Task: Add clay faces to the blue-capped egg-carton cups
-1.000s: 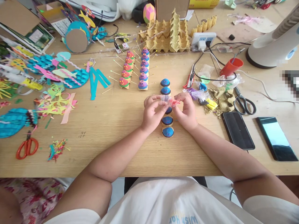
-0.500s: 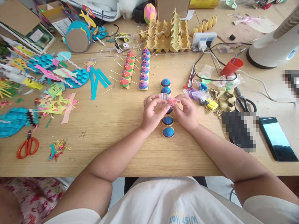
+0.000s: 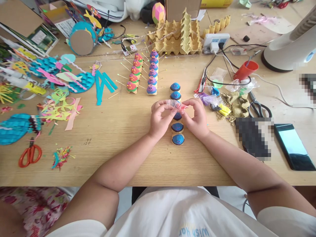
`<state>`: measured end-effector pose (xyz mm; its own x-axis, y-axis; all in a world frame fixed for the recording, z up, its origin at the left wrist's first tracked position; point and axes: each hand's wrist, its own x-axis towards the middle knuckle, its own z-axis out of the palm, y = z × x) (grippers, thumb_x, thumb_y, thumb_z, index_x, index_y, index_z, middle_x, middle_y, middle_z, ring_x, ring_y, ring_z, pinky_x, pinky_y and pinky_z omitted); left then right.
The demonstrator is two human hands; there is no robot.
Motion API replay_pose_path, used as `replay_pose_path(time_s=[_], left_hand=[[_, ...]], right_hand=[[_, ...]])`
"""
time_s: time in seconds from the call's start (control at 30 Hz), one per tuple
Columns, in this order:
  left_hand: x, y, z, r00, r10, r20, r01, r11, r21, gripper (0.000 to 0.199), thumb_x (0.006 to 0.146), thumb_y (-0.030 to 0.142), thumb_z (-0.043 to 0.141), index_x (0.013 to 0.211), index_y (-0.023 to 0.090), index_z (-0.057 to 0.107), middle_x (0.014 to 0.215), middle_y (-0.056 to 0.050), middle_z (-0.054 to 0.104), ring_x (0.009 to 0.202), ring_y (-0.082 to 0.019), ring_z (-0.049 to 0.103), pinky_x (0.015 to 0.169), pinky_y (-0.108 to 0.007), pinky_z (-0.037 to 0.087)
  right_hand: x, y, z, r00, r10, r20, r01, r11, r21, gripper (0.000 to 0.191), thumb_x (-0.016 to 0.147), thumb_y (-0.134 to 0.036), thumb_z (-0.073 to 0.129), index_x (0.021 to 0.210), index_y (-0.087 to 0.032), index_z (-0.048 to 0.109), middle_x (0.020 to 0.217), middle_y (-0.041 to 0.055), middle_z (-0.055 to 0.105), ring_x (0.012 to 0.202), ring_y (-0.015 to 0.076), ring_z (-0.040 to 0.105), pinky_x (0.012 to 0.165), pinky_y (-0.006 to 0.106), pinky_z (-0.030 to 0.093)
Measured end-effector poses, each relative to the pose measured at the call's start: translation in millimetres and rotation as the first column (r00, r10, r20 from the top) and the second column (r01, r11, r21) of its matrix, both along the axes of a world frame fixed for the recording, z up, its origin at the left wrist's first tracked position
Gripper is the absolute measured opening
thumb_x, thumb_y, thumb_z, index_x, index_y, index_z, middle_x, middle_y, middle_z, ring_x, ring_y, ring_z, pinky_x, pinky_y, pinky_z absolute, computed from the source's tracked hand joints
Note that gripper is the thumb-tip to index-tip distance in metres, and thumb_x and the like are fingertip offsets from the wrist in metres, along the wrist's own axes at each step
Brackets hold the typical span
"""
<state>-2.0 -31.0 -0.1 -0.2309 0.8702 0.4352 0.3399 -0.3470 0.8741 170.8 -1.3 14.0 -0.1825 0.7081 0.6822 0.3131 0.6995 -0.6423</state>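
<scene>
Between my two hands is a small clear plastic bag [image 3: 178, 104] with something reddish-orange inside. My left hand [image 3: 160, 120] pinches the bag from the left, thumb against fingers. On the other side my right hand [image 3: 196, 118] pinches its reddish end. Below my hands stands a row of egg-carton cups topped with blue clay [image 3: 177, 127], with small faces and dark rims; my hands hide its middle part. Farther back are two similar rows, one of red and green cups [image 3: 133, 78] and one of purple and blue cups [image 3: 151, 80], with thin sticks poking out.
To the right lie bagged clay pieces [image 3: 224, 110], a utility knife [image 3: 202, 80], black-handled scissors [image 3: 259, 107], a red cup [image 3: 247, 69] and a phone [image 3: 295, 146]. Orange scissors [image 3: 30, 154] and paper scraps [image 3: 60, 108] are on the left. Egg cartons [image 3: 170, 38] stand behind.
The bag has shifted and crumpled slightly between my fingers. My hands stay in nearly the same place above the blue row.
</scene>
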Motion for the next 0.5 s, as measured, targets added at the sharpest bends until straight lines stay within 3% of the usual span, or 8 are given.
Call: replay_pose_path(time_s=[0.2,0.5], left_hand=[[0.6,-1.3,3.0,0.999,-0.024,-0.039,0.024,1.000,0.002,0.038,0.095,0.064,0.071,0.092,0.027,0.078,0.114,-0.007,0.069,0.122,-0.024,0.064,0.115,-0.044,0.050],[0.8,-0.8,2.6,0.995,0.039,-0.093,-0.036,0.999,0.035,0.036,0.097,0.061,0.070,0.091,0.027,0.076,0.110,-0.005,0.072,0.118,-0.023,0.066,0.113,-0.043,0.049]], right_hand=[[0.8,0.7,-3.8,0.998,-0.054,0.014,0.054,0.998,-0.029,0.024,0.100,-0.047,0.070,0.092,-0.026,0.062,0.100,0.0079,0.066,0.096,0.0261,0.063,0.087,0.048,0.057],[1.5,0.2,-2.2,0.997,-0.069,0.042,0.071,0.996,-0.055,0.018,0.103,-0.041,0.066,0.094,-0.025,0.070,0.098,0.0067,0.068,0.094,0.0241,0.065,0.085,0.045,0.057]])
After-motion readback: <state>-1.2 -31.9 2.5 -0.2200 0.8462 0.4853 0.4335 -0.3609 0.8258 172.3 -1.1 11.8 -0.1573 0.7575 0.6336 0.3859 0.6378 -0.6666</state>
